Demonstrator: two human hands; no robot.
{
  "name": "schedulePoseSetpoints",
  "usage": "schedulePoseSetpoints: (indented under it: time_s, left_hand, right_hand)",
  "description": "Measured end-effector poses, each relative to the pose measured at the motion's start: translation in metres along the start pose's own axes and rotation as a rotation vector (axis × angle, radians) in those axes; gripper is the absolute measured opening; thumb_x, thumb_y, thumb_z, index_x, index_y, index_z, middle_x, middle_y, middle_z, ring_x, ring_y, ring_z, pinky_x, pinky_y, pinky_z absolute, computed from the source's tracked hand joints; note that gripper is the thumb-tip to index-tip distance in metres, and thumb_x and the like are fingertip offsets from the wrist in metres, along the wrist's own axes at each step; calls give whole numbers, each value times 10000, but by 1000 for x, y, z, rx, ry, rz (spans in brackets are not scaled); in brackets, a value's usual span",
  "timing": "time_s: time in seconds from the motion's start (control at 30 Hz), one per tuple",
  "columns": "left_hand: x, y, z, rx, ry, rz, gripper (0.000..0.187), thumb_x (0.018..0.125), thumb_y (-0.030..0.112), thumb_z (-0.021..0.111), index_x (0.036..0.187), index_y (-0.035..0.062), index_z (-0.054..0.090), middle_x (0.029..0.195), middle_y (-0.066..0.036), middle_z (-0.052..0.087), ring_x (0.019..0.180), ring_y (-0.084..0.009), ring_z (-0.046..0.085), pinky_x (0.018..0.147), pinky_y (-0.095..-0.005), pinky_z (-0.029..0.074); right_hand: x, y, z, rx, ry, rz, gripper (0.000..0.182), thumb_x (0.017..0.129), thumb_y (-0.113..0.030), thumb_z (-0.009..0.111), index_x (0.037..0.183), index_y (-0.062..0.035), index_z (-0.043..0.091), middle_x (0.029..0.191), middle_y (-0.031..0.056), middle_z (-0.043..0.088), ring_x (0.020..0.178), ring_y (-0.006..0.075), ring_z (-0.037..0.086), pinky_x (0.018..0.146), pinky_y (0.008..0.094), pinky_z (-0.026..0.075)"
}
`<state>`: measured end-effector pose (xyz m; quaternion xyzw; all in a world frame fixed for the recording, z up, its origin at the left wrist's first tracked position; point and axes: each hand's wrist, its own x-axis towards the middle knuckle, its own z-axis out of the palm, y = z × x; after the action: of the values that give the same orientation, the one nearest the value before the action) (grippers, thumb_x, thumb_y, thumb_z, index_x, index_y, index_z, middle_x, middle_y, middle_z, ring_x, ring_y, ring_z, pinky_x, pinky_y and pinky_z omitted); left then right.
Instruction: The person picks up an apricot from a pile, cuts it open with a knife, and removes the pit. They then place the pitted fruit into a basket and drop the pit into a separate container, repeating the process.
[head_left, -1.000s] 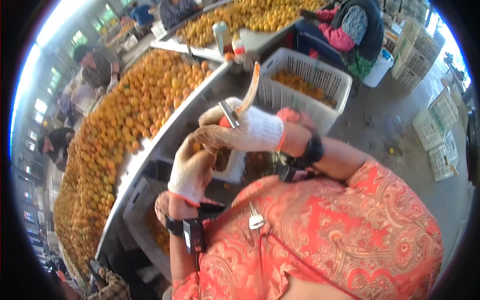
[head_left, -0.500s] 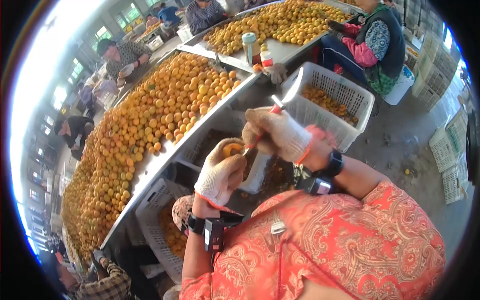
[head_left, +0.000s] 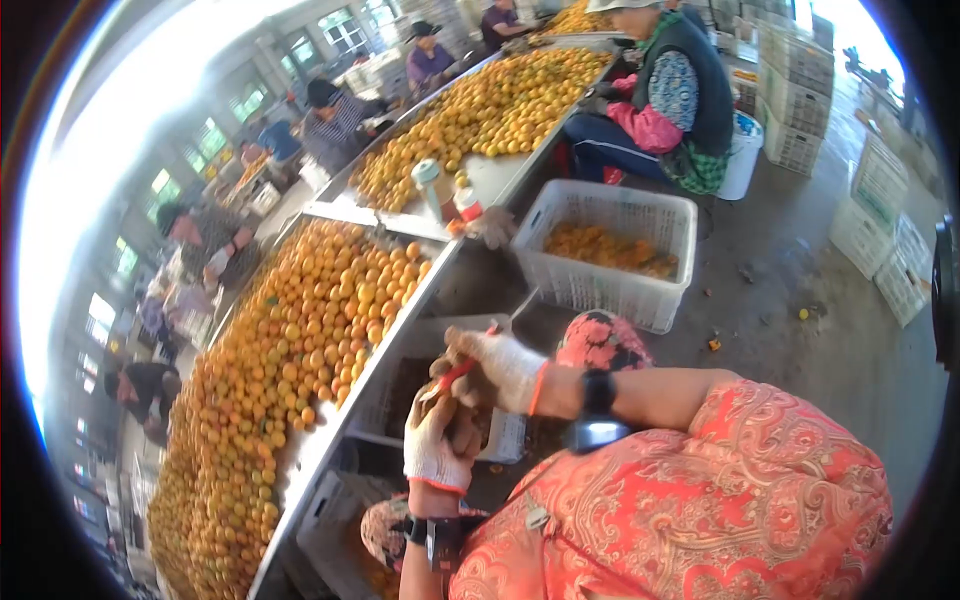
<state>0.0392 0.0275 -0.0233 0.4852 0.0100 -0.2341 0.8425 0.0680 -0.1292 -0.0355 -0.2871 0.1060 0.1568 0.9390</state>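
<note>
My left hand (head_left: 440, 435), in a white glove with a stained palm and fingertips, is closed below the right one; what it grips is hidden and too small to tell. My right hand (head_left: 505, 370), gloved as well, is curled around a red-handled tool (head_left: 456, 375), whose end lies against the left fingers. Both hands are together above a white crate (head_left: 508, 440) beside the metal table (head_left: 330, 440). Many orange-yellow fruits (head_left: 290, 350) are heaped on that table.
A white basket (head_left: 610, 285) of orange pieces stands beyond my hands. A bottle (head_left: 467, 203) and a jar (head_left: 430, 185) stand at the table's corner. One person (head_left: 685, 100) sits at the back right; others line the far side. Crates (head_left: 795, 95) are stacked at right.
The view has shifted, so the table and basket sit lower and further left. My hands have come closer together and lower; the orange fruit seen in my left hand is now hidden.
</note>
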Motion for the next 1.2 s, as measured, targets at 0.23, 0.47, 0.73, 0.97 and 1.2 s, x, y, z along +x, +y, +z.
schedulePoseSetpoints:
  time_s: [0.23,0.47,0.73,0.97,1.2]
  left_hand:
    - [47,-16,-42,101,322,-248,369,987,428,489,879,98,614,662,-27,530,427,-133,376,388,-271,271]
    - [86,-29,-98,186,250,-45,211,959,225,549,1099,95,639,852,-102,633,632,-230,584,520,-359,497]
    - [95,-9,-128,118,234,-35,318,945,270,581,1161,41,625,944,-144,648,708,-247,600,629,-380,505]
    - [89,12,-128,105,252,24,319,948,225,605,1188,14,616,965,-157,629,687,-195,588,603,-334,500]
    - [48,45,-124,185,314,170,303,969,248,625,1159,13,634,902,-122,641,651,-173,578,564,-300,472]
  right_hand:
    - [34,-11,-16,-118,93,-183,301,974,-336,633,799,-95,593,875,118,693,521,186,595,407,299,419]
    - [64,-15,-45,-170,234,-199,354,935,-359,610,812,-28,637,622,92,615,422,164,514,355,296,354]
    - [88,-16,-81,-172,276,-106,285,915,-324,643,826,-55,605,796,119,686,514,182,611,425,317,454]
    - [88,-19,-84,-166,224,-115,264,922,-303,654,830,-65,588,877,145,705,514,160,584,434,296,459]
    - [91,-15,-89,-156,191,-86,305,944,-339,657,780,-96,576,884,145,694,524,161,585,415,287,426]
